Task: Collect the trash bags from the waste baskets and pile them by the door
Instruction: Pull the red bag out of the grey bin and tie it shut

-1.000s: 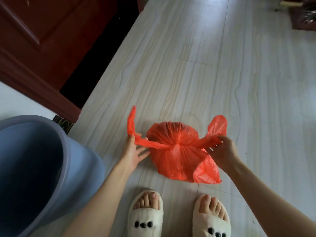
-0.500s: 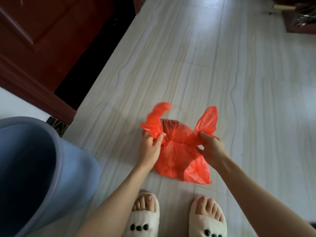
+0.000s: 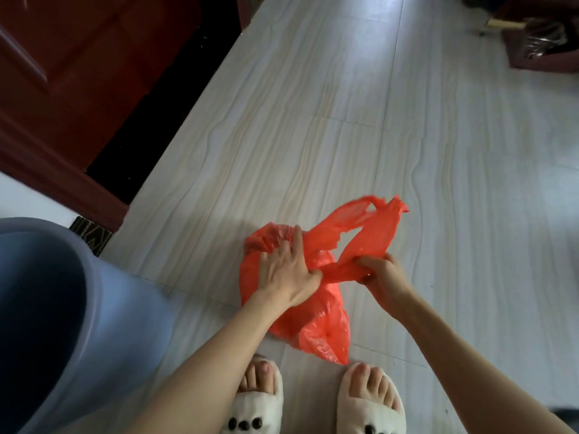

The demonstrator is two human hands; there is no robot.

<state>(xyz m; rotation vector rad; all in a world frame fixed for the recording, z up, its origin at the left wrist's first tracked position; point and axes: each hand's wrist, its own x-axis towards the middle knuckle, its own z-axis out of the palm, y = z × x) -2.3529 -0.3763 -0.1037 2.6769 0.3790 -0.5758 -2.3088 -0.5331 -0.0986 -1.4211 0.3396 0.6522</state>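
Observation:
A red plastic trash bag (image 3: 313, 327) lies on the pale tiled floor just in front of my feet. My left hand (image 3: 286, 270) lies over the top of the bag, thumb pinching the twisted plastic where the handles cross. My right hand (image 3: 380, 270) is closed on the handles, whose loose loops (image 3: 372, 230) stick up to the right. A blue-grey waste basket (image 3: 103, 308) stands at the lower left, its inside dark. The dark red door (image 3: 78, 57) is at the upper left.
The door frame (image 3: 62, 186) and a black threshold strip (image 3: 163, 114) run along the left. A dark box with crumpled plastic (image 3: 545, 42) sits at the far upper right. My white slippers (image 3: 369, 411) are at the bottom edge.
My left hand has crossed its handle over to the right and now lies on top of the bag. Both handle loops now sit by my right hand.

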